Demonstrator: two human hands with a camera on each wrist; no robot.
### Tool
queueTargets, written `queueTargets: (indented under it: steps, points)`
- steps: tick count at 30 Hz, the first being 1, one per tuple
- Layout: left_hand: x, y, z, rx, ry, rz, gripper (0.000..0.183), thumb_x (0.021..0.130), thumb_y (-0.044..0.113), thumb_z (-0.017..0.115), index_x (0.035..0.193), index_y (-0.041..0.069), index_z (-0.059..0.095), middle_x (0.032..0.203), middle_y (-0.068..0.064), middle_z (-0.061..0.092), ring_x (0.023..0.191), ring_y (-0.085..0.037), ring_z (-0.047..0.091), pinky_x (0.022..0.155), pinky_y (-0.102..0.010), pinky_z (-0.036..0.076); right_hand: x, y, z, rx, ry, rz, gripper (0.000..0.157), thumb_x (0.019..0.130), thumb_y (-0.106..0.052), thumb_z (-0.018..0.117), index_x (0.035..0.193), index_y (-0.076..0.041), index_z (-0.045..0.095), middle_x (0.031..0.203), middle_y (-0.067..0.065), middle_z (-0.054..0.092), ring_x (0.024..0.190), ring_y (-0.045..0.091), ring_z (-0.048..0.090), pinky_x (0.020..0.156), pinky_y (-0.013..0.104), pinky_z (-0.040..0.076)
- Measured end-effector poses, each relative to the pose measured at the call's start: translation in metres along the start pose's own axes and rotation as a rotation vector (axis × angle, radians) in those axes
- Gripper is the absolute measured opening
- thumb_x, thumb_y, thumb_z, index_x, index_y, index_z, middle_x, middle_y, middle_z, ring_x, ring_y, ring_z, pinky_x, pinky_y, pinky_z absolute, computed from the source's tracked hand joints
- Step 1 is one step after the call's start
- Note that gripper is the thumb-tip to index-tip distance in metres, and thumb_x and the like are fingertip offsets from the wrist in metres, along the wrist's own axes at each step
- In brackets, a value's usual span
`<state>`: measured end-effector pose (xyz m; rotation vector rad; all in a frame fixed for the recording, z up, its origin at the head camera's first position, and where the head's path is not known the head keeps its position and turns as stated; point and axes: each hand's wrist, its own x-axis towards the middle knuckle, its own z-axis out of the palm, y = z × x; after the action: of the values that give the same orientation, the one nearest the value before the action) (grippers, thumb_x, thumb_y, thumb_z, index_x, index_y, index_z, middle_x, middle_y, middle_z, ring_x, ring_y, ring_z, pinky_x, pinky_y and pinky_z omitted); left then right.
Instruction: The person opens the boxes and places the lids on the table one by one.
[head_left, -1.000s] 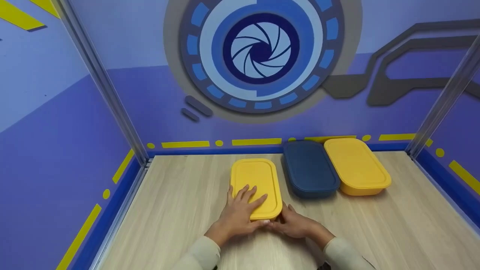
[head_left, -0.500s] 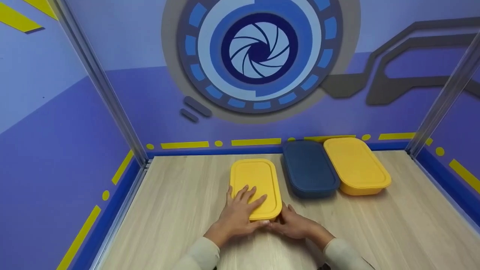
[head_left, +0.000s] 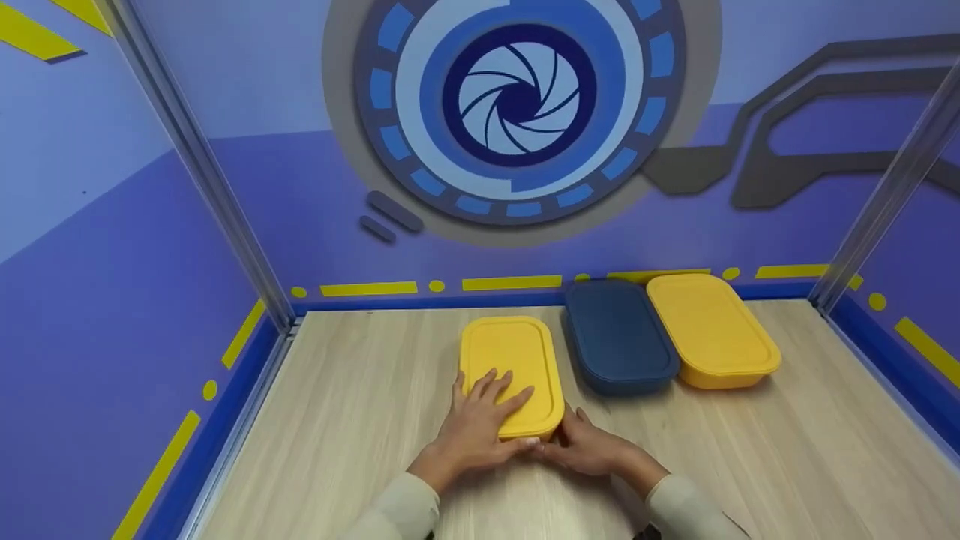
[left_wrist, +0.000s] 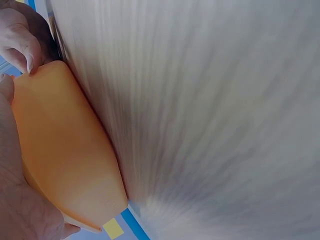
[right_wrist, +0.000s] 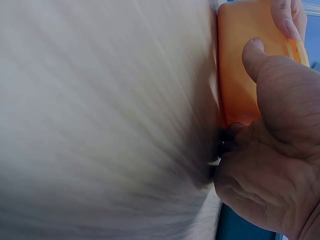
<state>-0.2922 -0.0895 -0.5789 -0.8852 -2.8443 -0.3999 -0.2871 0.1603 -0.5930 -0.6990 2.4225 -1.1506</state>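
Note:
A yellow lunch box (head_left: 514, 341) with its lid on lies lengthwise on the wooden table. My left hand (head_left: 471, 427) rests on the lid's near half, fingers spread, thumb down at the near edge. At the near right corner, my right hand (head_left: 589, 446) holds the box, its thumb on the near wall and its fingers bent round the right side, partly hidden. The right wrist view shows that thumb against the box's wall (right_wrist: 237, 70). In the left wrist view the long side wall (left_wrist: 65, 135) stands close along the table.
Right of the held box stands a lidded dark blue box (head_left: 622, 334). Beside it is another lidded yellow box (head_left: 712, 326); both are near the back wall (head_left: 300, 217). Metal posts (head_left: 202, 165) mark the corners of the printed panels around the table (head_left: 360, 390).
The head view shifts very slightly. Both hands and all the boxes keep their places.

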Motion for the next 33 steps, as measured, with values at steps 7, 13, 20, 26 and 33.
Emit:
queueTargets:
  steps: [7, 13, 20, 26, 33]
  points:
    - [-0.0008, -0.0010, -0.0004, 0.006, 0.008, 0.001, 0.079, 0.096, 0.083, 0.047, 0.164, 0.043, 0.040, 0.173, -0.007, 0.040, 0.162, -0.036, 0.035, 0.123, -0.081, 0.018, -0.0004, -0.0011, -0.0004, -0.017, 0.006, 0.014, 0.103, 0.104, -0.050, 0.067, 0.172, -0.007, 0.003, 0.180, 0.020, 0.011, 0.167, 0.040, 0.018, 0.126, 0.079, -0.005]
    - [-0.0001, 0.0002, -0.0019, -0.001, -0.007, -0.001, 0.079, 0.097, 0.083, 0.045, 0.165, 0.043, 0.038, 0.174, -0.007, 0.039, 0.162, -0.037, 0.034, 0.124, -0.081, 0.017, 0.0000, -0.0008, -0.0011, -0.013, -0.003, 0.024, 0.104, 0.104, -0.051, 0.066, 0.172, -0.009, 0.001, 0.181, 0.017, 0.006, 0.168, 0.037, 0.014, 0.126, 0.078, -0.006]
    - [-0.0006, 0.0007, -0.0033, -0.042, -0.026, -0.007, 0.078, 0.097, 0.082, 0.045, 0.165, 0.043, 0.038, 0.175, -0.007, 0.037, 0.163, -0.037, 0.032, 0.124, -0.081, 0.013, -0.0001, 0.0002, -0.0012, -0.010, -0.001, 0.028, 0.101, 0.103, -0.051, 0.066, 0.172, -0.009, 0.005, 0.181, 0.018, 0.010, 0.167, 0.038, 0.017, 0.126, 0.078, -0.006]
    - [-0.0008, -0.0010, -0.0003, -0.013, 0.000, 0.014, 0.077, 0.098, 0.081, 0.046, 0.164, 0.042, 0.040, 0.173, -0.007, 0.041, 0.162, -0.037, 0.034, 0.123, -0.082, 0.017, -0.0006, -0.0007, -0.0018, 0.000, -0.003, 0.023, 0.102, 0.104, -0.051, 0.066, 0.172, -0.007, 0.004, 0.180, 0.019, 0.012, 0.167, 0.040, 0.017, 0.125, 0.079, -0.007]
    - [-0.0012, -0.0018, 0.0005, 0.041, -0.009, 0.020, 0.078, 0.097, 0.083, 0.046, 0.164, 0.043, 0.041, 0.172, -0.007, 0.042, 0.161, -0.037, 0.035, 0.122, -0.082, 0.019, 0.0008, -0.0002, -0.0010, 0.008, -0.004, 0.017, 0.101, 0.103, -0.050, 0.068, 0.172, -0.008, 0.007, 0.180, 0.019, 0.013, 0.167, 0.041, 0.015, 0.124, 0.080, -0.007]
